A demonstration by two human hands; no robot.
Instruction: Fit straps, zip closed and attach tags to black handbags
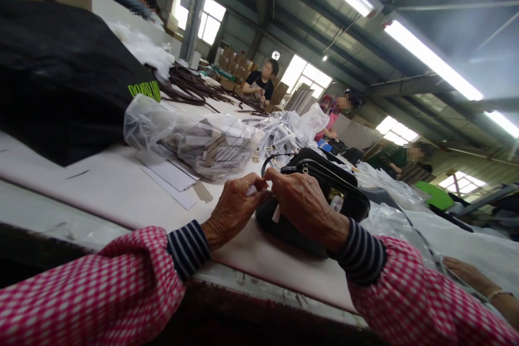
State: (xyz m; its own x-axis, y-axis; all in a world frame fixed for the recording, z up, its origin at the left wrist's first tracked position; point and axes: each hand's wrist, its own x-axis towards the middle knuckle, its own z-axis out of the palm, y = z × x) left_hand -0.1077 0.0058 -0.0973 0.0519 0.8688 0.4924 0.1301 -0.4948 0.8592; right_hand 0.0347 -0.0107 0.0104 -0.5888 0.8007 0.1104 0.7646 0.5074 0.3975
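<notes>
My left hand is closed in a pinch, with a small crumpled white scrap showing between its fingers. My right hand meets it fingertip to fingertip, also pinched. Below the right fingers hangs a thin white strip; whether it is one piece with the scrap, I cannot tell. Behind and under my right hand lies a black handbag with a zipper, a gold-coloured clasp and a thin black strap loop. Part of the bag is hidden by that hand.
Beyond my hands lie a clear plastic bag of wrapped pieces, white cards and plastic-wrapped metal fittings. A black cloth covers the left. Dark straps lie farther back. Another person's hand rests at the right.
</notes>
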